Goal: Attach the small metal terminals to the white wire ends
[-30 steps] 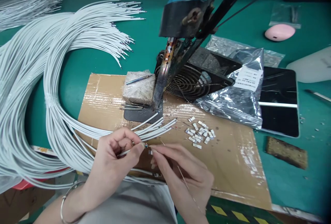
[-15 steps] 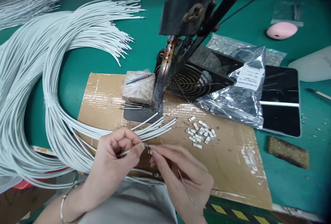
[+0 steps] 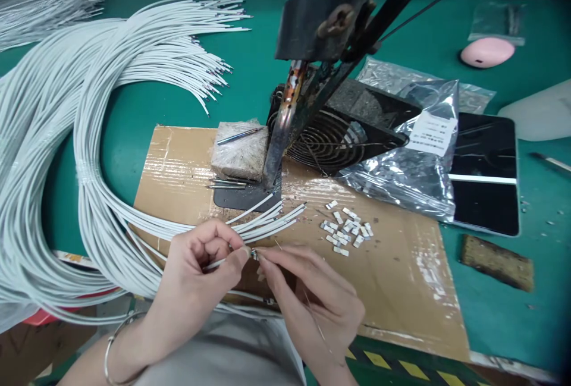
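My left hand (image 3: 203, 273) is closed round a thin white wire (image 3: 223, 262), pinching it near its bare tip. My right hand (image 3: 307, 297) pinches something tiny at that same wire tip (image 3: 254, 253), fingertip to fingertip with the left. A thin strand of solder wire (image 3: 312, 314) runs back across my right palm. Just above my hands a fan of white wire ends (image 3: 272, 219) lies on the taped cardboard sheet (image 3: 401, 273). A small heap of white connector pieces (image 3: 345, 231) lies to the right of the fingertips.
A large bundle of white wires (image 3: 89, 136) loops over the green table on the left. A soldering iron on a black stand (image 3: 285, 118) points down by a sponge block (image 3: 241, 151) and a fan grille (image 3: 330, 142). Silver bags (image 3: 410, 166), a black tablet (image 3: 484, 178) and a pink object (image 3: 487, 52) lie right.
My right hand has shifted slightly left and up, closing tighter on the wire tip. The left hand has stayed in place.
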Demonstrator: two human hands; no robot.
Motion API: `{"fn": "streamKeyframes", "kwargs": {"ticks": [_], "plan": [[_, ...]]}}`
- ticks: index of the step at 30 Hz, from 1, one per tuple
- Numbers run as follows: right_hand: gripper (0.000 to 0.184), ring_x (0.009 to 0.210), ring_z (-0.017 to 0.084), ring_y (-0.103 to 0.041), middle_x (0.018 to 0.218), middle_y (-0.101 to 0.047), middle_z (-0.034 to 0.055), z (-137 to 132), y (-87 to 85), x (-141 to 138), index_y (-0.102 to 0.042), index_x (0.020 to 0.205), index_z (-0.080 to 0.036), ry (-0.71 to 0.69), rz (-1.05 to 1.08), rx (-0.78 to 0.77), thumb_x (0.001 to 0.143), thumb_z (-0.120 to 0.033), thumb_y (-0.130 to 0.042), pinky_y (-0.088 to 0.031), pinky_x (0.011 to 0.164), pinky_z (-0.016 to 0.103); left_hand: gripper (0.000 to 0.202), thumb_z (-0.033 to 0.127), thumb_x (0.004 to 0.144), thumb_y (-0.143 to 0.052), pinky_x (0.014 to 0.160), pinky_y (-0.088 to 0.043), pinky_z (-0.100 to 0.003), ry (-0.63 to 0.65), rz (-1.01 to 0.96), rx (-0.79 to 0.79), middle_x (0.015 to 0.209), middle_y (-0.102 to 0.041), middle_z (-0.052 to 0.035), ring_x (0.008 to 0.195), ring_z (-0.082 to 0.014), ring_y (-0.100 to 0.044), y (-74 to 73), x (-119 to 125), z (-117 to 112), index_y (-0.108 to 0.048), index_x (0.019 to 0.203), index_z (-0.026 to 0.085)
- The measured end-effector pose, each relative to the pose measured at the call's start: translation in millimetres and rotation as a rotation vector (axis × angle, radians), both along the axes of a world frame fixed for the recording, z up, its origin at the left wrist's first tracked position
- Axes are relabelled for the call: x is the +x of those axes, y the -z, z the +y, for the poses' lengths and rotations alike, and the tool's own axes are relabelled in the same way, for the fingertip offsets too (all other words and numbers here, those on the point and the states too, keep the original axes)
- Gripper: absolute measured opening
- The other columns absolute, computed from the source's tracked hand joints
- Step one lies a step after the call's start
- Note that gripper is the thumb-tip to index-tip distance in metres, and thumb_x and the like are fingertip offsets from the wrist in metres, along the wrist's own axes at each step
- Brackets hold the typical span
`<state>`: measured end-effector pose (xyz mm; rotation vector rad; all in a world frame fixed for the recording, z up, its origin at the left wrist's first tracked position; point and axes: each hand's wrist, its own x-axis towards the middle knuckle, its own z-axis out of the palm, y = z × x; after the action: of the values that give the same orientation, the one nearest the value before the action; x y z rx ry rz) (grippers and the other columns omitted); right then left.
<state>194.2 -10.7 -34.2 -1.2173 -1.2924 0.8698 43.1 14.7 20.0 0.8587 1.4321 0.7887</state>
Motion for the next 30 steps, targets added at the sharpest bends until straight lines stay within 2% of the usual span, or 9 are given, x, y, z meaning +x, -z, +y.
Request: {"fn": "streamKeyframes", "kwargs": {"ticks": [8, 16, 21, 23, 26, 30], "plan": [[0.033, 0.069, 0.013, -0.069, 0.083, -0.076, -0.0006, 2.3, -2.3, -1.5, -0.081, 0.098, -0.027, 0.006, 0.029, 0.017, 0.082, 0.002, -0.075, -0.060, 0.063, 0.024, 0.020, 0.020, 0.086, -0.068, 0.045, -0.014, -0.022, 0.027, 0.007, -0.023, 0.051, -0.029, 0.0120, 0.049, -0.0080, -0.015, -2.1, 0.8, 1.8, -0.059, 0.068, 0.018], [0.034, 0.066, 0.015, -0.070, 0.084, -0.077, 0.0013, 2.2, -5.2, 1.5, -0.081, 0.100, -0.028, 0.006, -0.078, 0.089, 0.084, 0.001, -0.072, -0.061, 0.064, 0.029, 0.018, 0.020, 0.087, -0.068, 0.045, -0.014, -0.022, 0.029, -0.006, -0.032, 0.051, -0.030, 0.0120, 0.049, -0.0077, -0.015, -1.7, 0.9, 0.1, -0.060, 0.070, 0.018], [0.037, 0.067, 0.016, -0.068, 0.083, -0.076, 0.0008, -0.7, -5.9, 2.7, -0.081, 0.101, -0.028, 0.069, -0.070, 0.081, 0.082, 0.003, -0.072, -0.059, 0.062, 0.029, 0.018, 0.021, 0.086, -0.069, 0.045, -0.015, -0.022, 0.009, 0.021, -0.025, 0.050, -0.031, 0.0114, 0.049, -0.0075, -0.017, -0.5, 1.4, -0.5, -0.061, 0.070, 0.018], [0.032, 0.065, 0.015, -0.067, 0.080, -0.074, 0.0008, -1.5, -5.5, 3.0, -0.081, 0.097, -0.027, 0.116, -0.030, 0.031, 0.083, 0.001, -0.074, -0.057, 0.058, 0.026, 0.018, 0.021, 0.087, -0.069, 0.045, -0.016, -0.022, -0.007, 0.025, -0.022, 0.051, -0.035, 0.0102, 0.048, -0.0075, -0.021, 0.5, 1.3, -1.0, -0.062, 0.071, 0.018], [0.022, 0.060, 0.012, -0.066, 0.078, -0.073, 0.0002, -0.3, -6.3, 3.9, -0.081, 0.093, -0.026, 0.154, 0.070, -0.129, 0.086, -0.007, -0.075, -0.057, 0.053, 0.022, 0.016, 0.024, 0.087, -0.070, 0.046, -0.018, -0.023, -0.020, 0.022, -0.010, 0.053, -0.041, 0.0073, 0.049, -0.0082, -0.028, 2.3, 0.8, -2.4, -0.064, 0.073, 0.018], [0.017, 0.057, 0.010, -0.067, 0.075, -0.072, -0.0017, 5.7, -10.3, 4.7, -0.082, 0.089, -0.027, 0.079, 0.220, -0.256, 0.087, -0.011, -0.075, -0.057, 0.052, 0.017, 0.014, 0.025, 0.086, -0.071, 0.045, -0.014, -0.024, -0.002, 0.058, 0.003, 0.051, -0.039, 0.0074, 0.047, -0.0076, -0.023, 3.7, 0.0, -3.5, -0.067, 0.074, 0.018]]}}
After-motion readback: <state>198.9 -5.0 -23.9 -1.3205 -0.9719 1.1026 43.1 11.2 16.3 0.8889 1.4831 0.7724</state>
